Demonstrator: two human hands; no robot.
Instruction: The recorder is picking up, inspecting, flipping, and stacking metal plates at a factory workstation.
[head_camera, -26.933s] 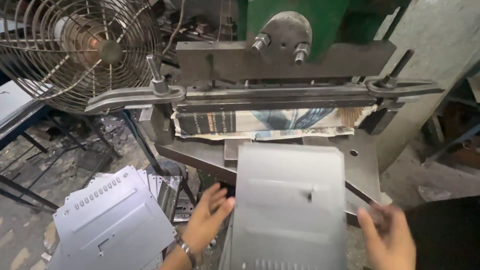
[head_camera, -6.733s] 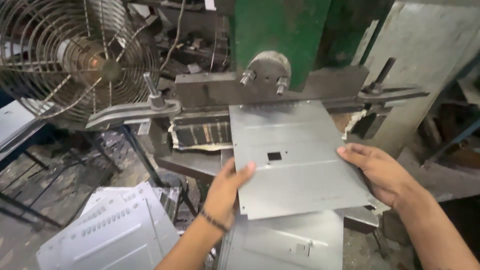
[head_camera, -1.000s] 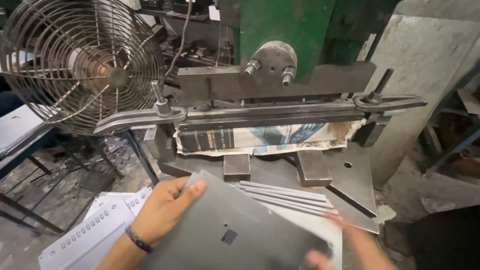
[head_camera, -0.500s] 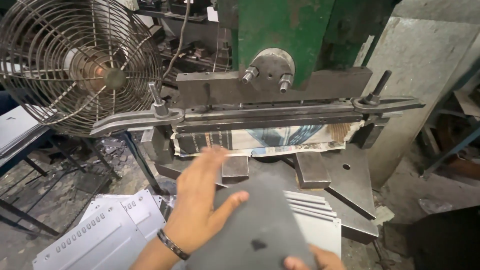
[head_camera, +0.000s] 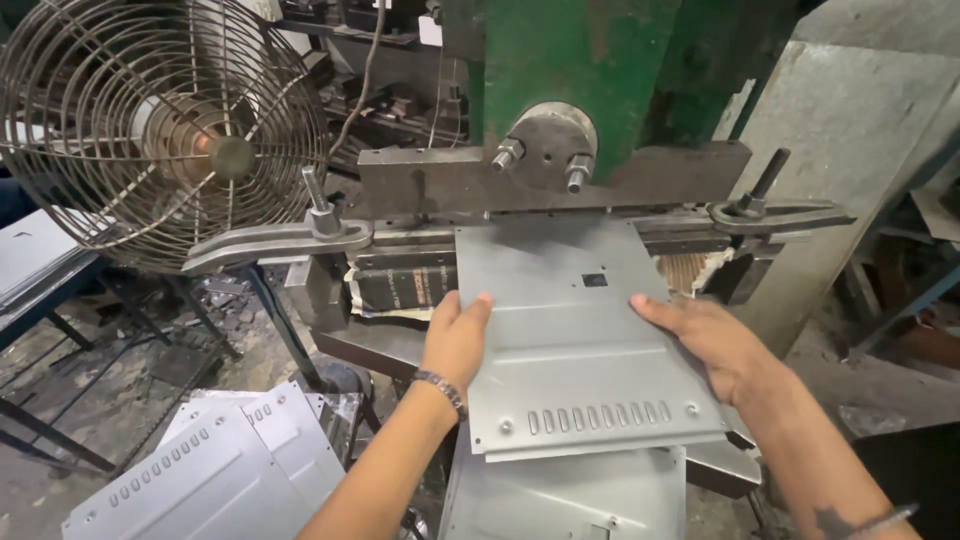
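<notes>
At the far left a wire-caged fan (head_camera: 165, 130) is standing, and below it a pile of slotted grey panels (head_camera: 215, 475) is lying on the floor. The left hand (head_camera: 455, 340) is pressing flat against the left edge of a grey metal sheet (head_camera: 580, 340), fingers loosely open and not closing around it. The sheet is lying on the press bed, its far edge under the dark bar of the green press (head_camera: 560, 80), while the right hand (head_camera: 705, 340) is resting open on its right edge.
</notes>
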